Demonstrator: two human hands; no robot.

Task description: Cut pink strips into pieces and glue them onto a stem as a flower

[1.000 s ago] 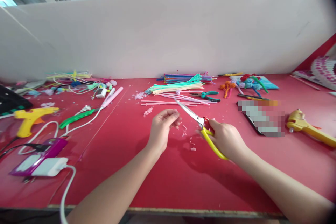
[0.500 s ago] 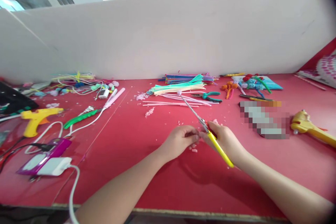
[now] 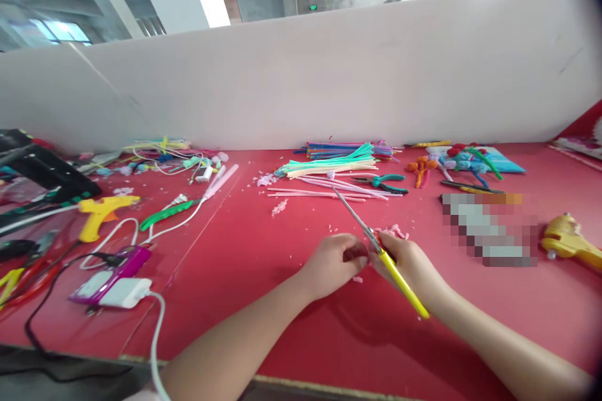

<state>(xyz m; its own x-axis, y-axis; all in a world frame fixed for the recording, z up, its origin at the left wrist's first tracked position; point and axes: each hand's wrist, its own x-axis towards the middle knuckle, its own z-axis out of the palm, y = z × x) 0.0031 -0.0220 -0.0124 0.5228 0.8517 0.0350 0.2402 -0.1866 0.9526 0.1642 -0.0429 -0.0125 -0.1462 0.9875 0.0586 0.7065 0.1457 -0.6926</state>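
Note:
My right hand (image 3: 411,266) is closed around a pair of scissors (image 3: 402,283) with a yellow handle and some red showing by the fingers. Their slim metal blades point away from me, up and to the left, above the red table. Close beside it, my left hand (image 3: 336,266) is curled with thumb and fingertips together, almost meeting the right fingertips. Whatever those left fingers pinch is hidden. Pink fuzzy scraps (image 3: 397,232) lie just behind my right hand, and a small pink piece (image 3: 358,279) sits below the left fingertips.
Beyond the hands lie pink pipe cleaners (image 3: 315,194), a turquoise bundle (image 3: 343,161) and teal-handled pliers (image 3: 383,183). Glue guns rest left (image 3: 101,216) and right (image 3: 571,238). A purple power strip (image 3: 125,269) trails cables at left. A white partition (image 3: 301,81) closes off the back.
The camera view has tilted up and turned left, so the table things appear lower and farther right. Both hands stay close together, with the scissors still in the right one.

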